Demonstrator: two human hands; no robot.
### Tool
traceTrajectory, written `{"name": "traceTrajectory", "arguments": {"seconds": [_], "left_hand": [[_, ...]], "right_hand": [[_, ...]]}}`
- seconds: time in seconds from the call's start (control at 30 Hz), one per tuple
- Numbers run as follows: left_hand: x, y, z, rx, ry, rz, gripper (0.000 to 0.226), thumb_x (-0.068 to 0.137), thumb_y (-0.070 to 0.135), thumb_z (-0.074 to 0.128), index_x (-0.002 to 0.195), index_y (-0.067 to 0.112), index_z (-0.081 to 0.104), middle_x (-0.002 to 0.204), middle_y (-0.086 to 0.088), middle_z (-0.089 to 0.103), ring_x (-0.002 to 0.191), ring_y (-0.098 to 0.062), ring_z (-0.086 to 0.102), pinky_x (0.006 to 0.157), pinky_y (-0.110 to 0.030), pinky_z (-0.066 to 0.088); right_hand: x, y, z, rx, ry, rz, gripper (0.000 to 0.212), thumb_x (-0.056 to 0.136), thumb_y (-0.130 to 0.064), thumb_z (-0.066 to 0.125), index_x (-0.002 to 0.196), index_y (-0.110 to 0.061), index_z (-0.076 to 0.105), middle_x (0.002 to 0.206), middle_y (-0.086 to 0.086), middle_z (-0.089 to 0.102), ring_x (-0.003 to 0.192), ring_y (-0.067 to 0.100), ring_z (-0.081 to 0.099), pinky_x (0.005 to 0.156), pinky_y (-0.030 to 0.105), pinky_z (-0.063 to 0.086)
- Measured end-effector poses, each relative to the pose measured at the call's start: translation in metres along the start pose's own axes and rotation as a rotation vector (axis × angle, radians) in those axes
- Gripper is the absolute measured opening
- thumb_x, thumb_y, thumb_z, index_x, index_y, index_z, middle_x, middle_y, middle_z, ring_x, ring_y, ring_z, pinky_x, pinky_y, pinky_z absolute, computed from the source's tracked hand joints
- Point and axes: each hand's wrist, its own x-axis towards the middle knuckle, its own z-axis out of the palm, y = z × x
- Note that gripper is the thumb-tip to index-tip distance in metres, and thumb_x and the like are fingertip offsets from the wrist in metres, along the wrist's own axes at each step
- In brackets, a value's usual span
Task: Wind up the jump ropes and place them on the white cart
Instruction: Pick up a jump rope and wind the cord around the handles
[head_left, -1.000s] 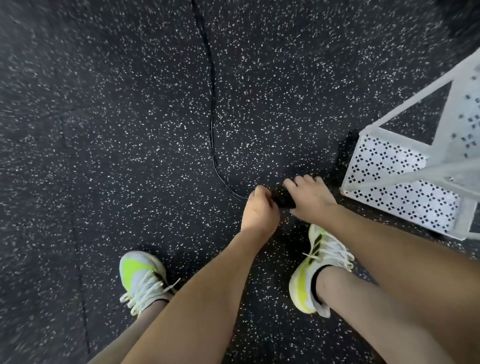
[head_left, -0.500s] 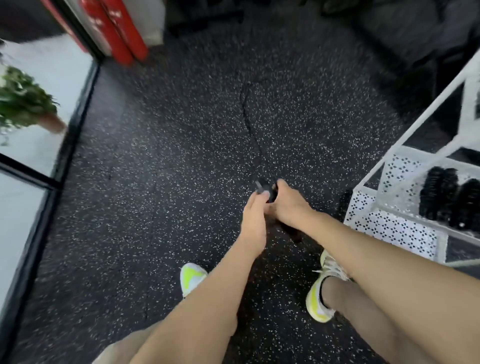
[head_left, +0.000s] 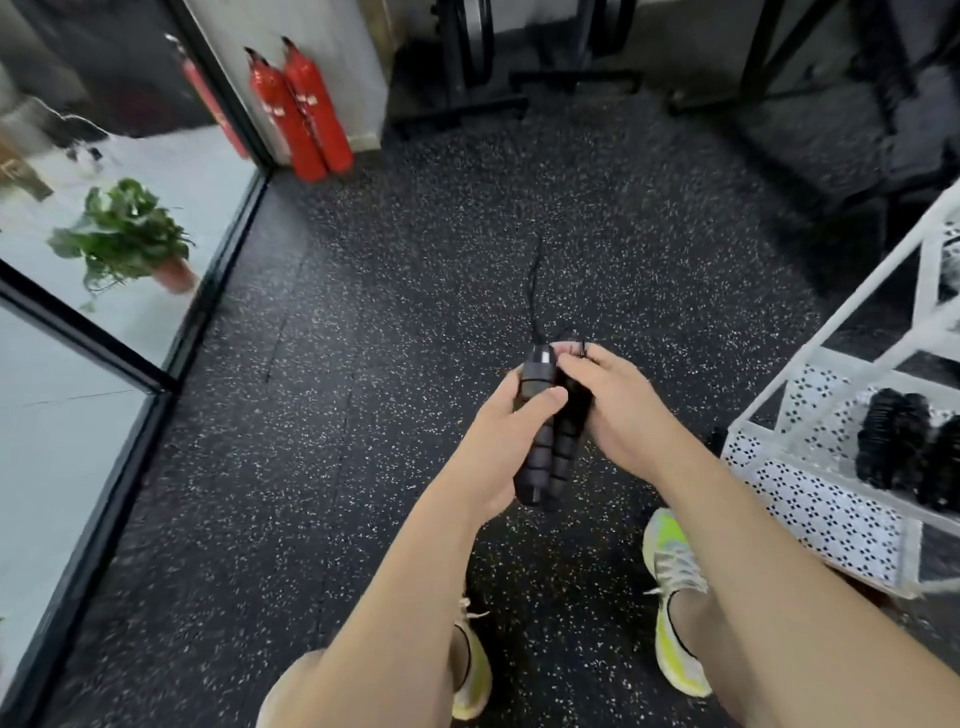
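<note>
Two black ribbed jump rope handles lie side by side in front of me, raised above the speckled floor. My left hand grips the left handle, thumb across it. My right hand holds the right handle and pinches the thin cord near its top. The black rope runs from the handle tops away over the floor. The white perforated cart stands at the right, with black wound ropes on its lower shelf.
Red fire extinguishers stand at the far wall corner. A glass partition with a black frame runs along the left, a potted plant behind it. Dark gym equipment stands at the back. My feet in yellow-white shoes are below.
Both hands have lifted the handles off the floor and brought them together upright. The view has risen from the floor to show the room and the cart's shelf.
</note>
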Motion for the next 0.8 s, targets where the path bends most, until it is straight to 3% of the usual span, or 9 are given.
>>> {"name": "traceTrajectory", "arguments": {"seconds": [0.17,0.27,0.37,0.47,0.57,0.67,0.73,0.8], "left_hand": [[0.017,0.011,0.002,-0.012,-0.104,-0.036,0.044,0.104,0.014,0.056,0.140,0.040,0.055,0.125,-0.011,0.072,0.107,-0.035,0.070,0.094,-0.059,0.057],[0.024,0.017,0.004,0.016,-0.147,-0.040,0.065,0.097,-0.003,0.056,0.139,0.046,0.049,0.122,-0.016,0.071,0.098,-0.035,0.071,0.090,-0.057,0.059],[0.028,0.023,0.000,-0.078,-0.260,-0.063,0.082,0.090,-0.016,0.051,0.137,0.052,0.049,0.120,-0.026,0.066,0.095,-0.041,0.065,0.094,-0.065,0.052],[0.032,0.028,-0.013,-0.157,-0.379,-0.072,0.087,0.088,-0.016,0.049,0.141,0.053,0.048,0.122,-0.023,0.063,0.098,-0.040,0.060,0.098,-0.064,0.048],[0.038,0.028,-0.021,-0.164,-0.429,-0.086,0.091,0.086,-0.017,0.048,0.144,0.053,0.046,0.125,-0.022,0.062,0.097,-0.040,0.058,0.092,-0.056,0.050],[0.043,0.023,-0.023,-0.126,-0.386,-0.126,0.083,0.081,-0.014,0.052,0.144,0.041,0.050,0.117,-0.023,0.063,0.092,-0.037,0.059,0.087,-0.051,0.052],[0.045,0.019,-0.024,-0.097,-0.380,-0.160,0.062,0.081,-0.010,0.056,0.136,0.018,0.055,0.108,-0.024,0.062,0.088,-0.034,0.060,0.086,-0.051,0.052],[0.044,0.015,-0.026,-0.118,-0.385,-0.207,0.040,0.085,-0.006,0.060,0.123,0.007,0.058,0.103,-0.024,0.062,0.086,-0.033,0.062,0.089,-0.052,0.052]], "right_hand": [[0.017,-0.003,0.002,0.043,0.063,0.002,0.017,0.103,-0.032,0.057,0.107,-0.020,0.068,0.101,0.004,0.072,0.094,0.020,0.067,0.092,0.045,0.054],[0.028,-0.009,0.002,0.003,0.090,-0.032,0.014,0.095,-0.033,0.070,0.098,-0.020,0.072,0.100,0.006,0.072,0.095,0.024,0.067,0.093,0.049,0.055],[0.037,-0.016,0.001,-0.041,0.081,-0.056,0.012,0.092,-0.036,0.072,0.096,-0.025,0.074,0.097,0.003,0.073,0.087,0.024,0.066,0.079,0.056,0.056],[0.040,-0.019,0.001,-0.054,0.053,-0.061,0.024,0.081,-0.045,0.074,0.098,-0.027,0.071,0.092,0.000,0.072,0.076,0.023,0.062,0.055,0.036,0.050],[0.045,-0.020,0.002,0.052,0.016,-0.024,0.039,0.082,-0.043,0.073,0.108,-0.014,0.067,0.098,0.004,0.069,0.087,0.020,0.064,0.066,0.031,0.055],[0.051,-0.018,0.003,0.017,0.090,0.040,0.044,0.097,-0.047,0.062,0.113,-0.006,0.068,0.100,0.005,0.070,0.090,0.020,0.064,0.081,0.041,0.054],[0.054,-0.012,0.002,-0.093,0.137,0.047,0.038,0.101,-0.047,0.055,0.108,-0.013,0.071,0.099,0.003,0.070,0.090,0.020,0.062,0.082,0.043,0.049],[0.052,-0.008,0.003,-0.130,0.117,0.048,0.037,0.103,-0.046,0.052,0.107,-0.014,0.072,0.098,0.004,0.069,0.090,0.021,0.060,0.082,0.041,0.047]]}}
